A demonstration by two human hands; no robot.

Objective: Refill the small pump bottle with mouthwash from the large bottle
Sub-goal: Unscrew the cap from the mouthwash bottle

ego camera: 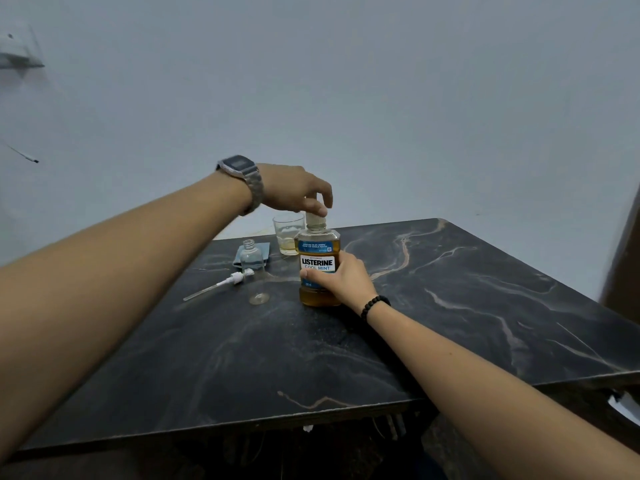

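The large mouthwash bottle [318,251], amber liquid with a blue and white label, stands upright on the dark marble table [415,323]. My right hand [341,280] is wrapped around its lower body. From above, my left hand [301,192] pinches its white cap [316,220]. To the left stands the small clear bottle [252,258], open at the neck. Its white pump head with dip tube [221,284] lies on the table in front of it, beside a clear cap [258,289].
A clear glass [287,237] holding a little pale liquid stands behind the large bottle. A folded blue cloth [242,252] lies under and behind the small bottle. The table's near edge runs across the bottom; a pale wall is behind.
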